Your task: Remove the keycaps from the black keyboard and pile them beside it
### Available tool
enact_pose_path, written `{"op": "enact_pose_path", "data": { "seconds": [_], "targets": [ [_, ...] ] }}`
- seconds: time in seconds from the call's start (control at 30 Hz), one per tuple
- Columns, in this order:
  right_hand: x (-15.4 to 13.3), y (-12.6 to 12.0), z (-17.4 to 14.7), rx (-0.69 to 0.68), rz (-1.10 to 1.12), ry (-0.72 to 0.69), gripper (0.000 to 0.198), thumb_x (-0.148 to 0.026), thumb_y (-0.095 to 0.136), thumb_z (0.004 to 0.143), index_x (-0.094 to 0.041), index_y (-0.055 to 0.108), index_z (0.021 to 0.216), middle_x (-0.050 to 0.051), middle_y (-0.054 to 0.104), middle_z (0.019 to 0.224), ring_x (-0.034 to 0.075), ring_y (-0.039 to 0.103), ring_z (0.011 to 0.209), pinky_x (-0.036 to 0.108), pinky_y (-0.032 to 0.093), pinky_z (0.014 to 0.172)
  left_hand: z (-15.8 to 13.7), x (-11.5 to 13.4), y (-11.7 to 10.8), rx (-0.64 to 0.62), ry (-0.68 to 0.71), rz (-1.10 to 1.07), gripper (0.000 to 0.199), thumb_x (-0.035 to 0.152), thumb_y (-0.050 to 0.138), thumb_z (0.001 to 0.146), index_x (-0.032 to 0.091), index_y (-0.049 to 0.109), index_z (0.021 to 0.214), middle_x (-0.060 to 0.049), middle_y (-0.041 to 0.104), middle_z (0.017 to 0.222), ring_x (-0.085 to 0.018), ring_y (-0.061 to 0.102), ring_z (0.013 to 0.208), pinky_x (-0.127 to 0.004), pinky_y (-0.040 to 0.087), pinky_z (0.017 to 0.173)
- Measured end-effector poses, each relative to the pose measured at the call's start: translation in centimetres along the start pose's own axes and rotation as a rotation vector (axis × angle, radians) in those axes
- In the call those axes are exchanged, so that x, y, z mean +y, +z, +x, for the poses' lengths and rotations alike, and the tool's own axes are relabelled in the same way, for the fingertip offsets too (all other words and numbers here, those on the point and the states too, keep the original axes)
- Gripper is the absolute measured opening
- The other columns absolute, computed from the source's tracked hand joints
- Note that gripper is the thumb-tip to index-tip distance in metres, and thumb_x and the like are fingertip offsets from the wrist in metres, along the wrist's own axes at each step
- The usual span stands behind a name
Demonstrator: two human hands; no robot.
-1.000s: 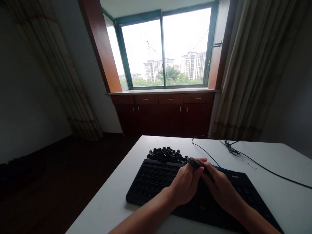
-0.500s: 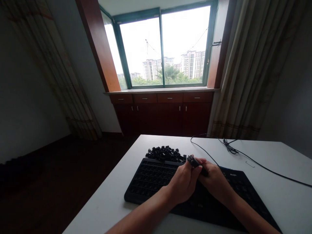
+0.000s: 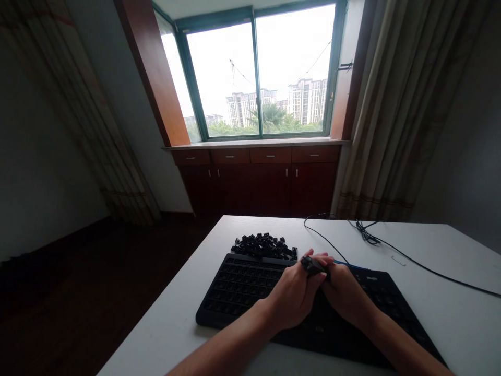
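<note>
Fingers (image 3: 323, 257) of the left hand (image 3: 294, 295) and right hand (image 3: 344, 286) are bent together around a small black piece (image 3: 312, 266), as the head view shows. It lies between them, one end visible above the left thumb, the rest covered. Both hands are over a black keyboard (image 3: 239, 287), near piled black bits (image 3: 261, 245) on the white table (image 3: 164, 334).

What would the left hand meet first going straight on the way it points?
Probably the right hand, close ahead beside the small black part held by the left hand; depth there is unclear.
</note>
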State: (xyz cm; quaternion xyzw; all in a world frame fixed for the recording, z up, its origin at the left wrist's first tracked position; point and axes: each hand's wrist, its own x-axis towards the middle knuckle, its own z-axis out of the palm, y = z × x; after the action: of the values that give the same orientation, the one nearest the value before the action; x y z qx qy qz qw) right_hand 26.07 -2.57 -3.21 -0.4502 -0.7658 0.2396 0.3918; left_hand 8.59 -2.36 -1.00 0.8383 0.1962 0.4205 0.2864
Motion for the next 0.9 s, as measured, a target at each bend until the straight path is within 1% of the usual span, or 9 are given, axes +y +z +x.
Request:
{"op": "enact_pose_path", "data": {
  "seconds": [0.1,0.2,0.33,0.4,0.5,0.57,0.7,0.8,0.9],
  "targets": [
    [-0.2,0.2,-0.2,0.004,0.018,-0.030,0.027,-0.012,0.050,0.087,-0.015,0.071,0.106,0.015,0.077,0.109,0.030,0.073,0.103,0.042,0.056,0.090,-0.1,0.1,-0.1,-0.003,0.047,0.000,0.030,0.017,0.038,0.104,0.019,0.048,0.132,-0.011,0.061,0.142,-0.021,0.054,0.136,-0.045,0.027,0.126],
    [-0.6,0.5,-0.3,0.041,0.015,-0.058,0.026,-0.015,0.052,0.087,-0.015,0.070,0.106,0.016,0.077,0.107,0.030,0.074,0.097,0.043,0.057,0.085,-0.2,0.1,0.1,0.035,0.094,-0.006,0.027,0.017,0.037,0.104,0.019,0.049,0.128,-0.011,0.063,0.138,-0.022,0.056,0.134,-0.048,0.029,0.125],
    [-1.1,0.7,0.0,0.039,0.009,0.000,0.024,-0.019,0.050,0.092,-0.017,0.071,0.102,0.014,0.078,0.099,0.031,0.074,0.098,0.044,0.056,0.088,-0.1,0.2,0.5,0.096,-0.036,-0.066,0.021,0.020,0.036,0.106,0.020,0.052,0.119,-0.011,0.065,0.135,-0.022,0.059,0.130,-0.043,0.038,0.119],
    [-1.2,0.7,0.1,0.044,0.005,0.026,0.024,-0.022,0.051,0.093,-0.017,0.071,0.104,0.013,0.078,0.100,0.032,0.074,0.099,0.043,0.057,0.087,-0.1,0.2,0.5,0.123,-0.059,-0.107,0.020,0.022,0.037,0.106,0.019,0.052,0.120,-0.011,0.065,0.135,-0.022,0.059,0.130,-0.041,0.042,0.116],
    [-1.3,0.5,0.0,0.065,-0.012,0.029,0.029,-0.029,0.056,0.094,-0.017,0.065,0.118,0.013,0.076,0.110,0.030,0.073,0.099,0.043,0.058,0.085,0.0,0.2,0.3,0.144,-0.052,-0.139,0.025,0.026,0.038,0.106,0.018,0.054,0.123,-0.012,0.064,0.134,-0.023,0.059,0.127,-0.041,0.045,0.113],
    [-1.4,0.4,-0.3,0.093,-0.029,0.021,0.036,-0.034,0.058,0.095,-0.020,0.060,0.128,0.011,0.074,0.118,0.029,0.072,0.102,0.042,0.057,0.088,0.1,0.1,0.0,0.183,-0.102,-0.162,0.027,0.030,0.039,0.107,0.017,0.056,0.123,-0.012,0.064,0.131,-0.023,0.063,0.120,-0.039,0.049,0.108],
    [-1.6,0.1,-0.9,0.153,-0.057,0.030,0.037,-0.040,0.060,0.095,-0.025,0.059,0.129,0.008,0.072,0.124,0.026,0.072,0.100,0.040,0.057,0.088,0.3,-0.3,-0.7,0.261,-0.232,-0.221,0.032,0.039,0.040,0.106,0.018,0.059,0.121,-0.010,0.068,0.119,-0.021,0.067,0.103,-0.034,0.054,0.094],
    [-1.6,-0.1,-1.1,0.159,-0.017,0.063,0.033,-0.042,0.056,0.098,-0.025,0.061,0.126,0.008,0.072,0.123,0.026,0.073,0.098,0.040,0.058,0.087,0.5,-0.5,-1.0,0.241,-0.256,-0.174,0.035,0.042,0.043,0.105,0.018,0.058,0.126,-0.010,0.066,0.123,-0.021,0.064,0.109,-0.035,0.052,0.096],
    [-1.4,-0.4,-1.0,0.231,0.128,0.131,0.038,-0.047,0.055,0.098,-0.022,0.059,0.127,0.012,0.074,0.119,0.029,0.073,0.103,0.042,0.058,0.090,0.6,-0.6,-1.3,0.188,-0.246,-0.010,0.038,0.043,0.055,0.100,0.020,0.057,0.129,-0.010,0.064,0.128,-0.023,0.062,0.115,-0.038,0.049,0.101]
  ]
}}
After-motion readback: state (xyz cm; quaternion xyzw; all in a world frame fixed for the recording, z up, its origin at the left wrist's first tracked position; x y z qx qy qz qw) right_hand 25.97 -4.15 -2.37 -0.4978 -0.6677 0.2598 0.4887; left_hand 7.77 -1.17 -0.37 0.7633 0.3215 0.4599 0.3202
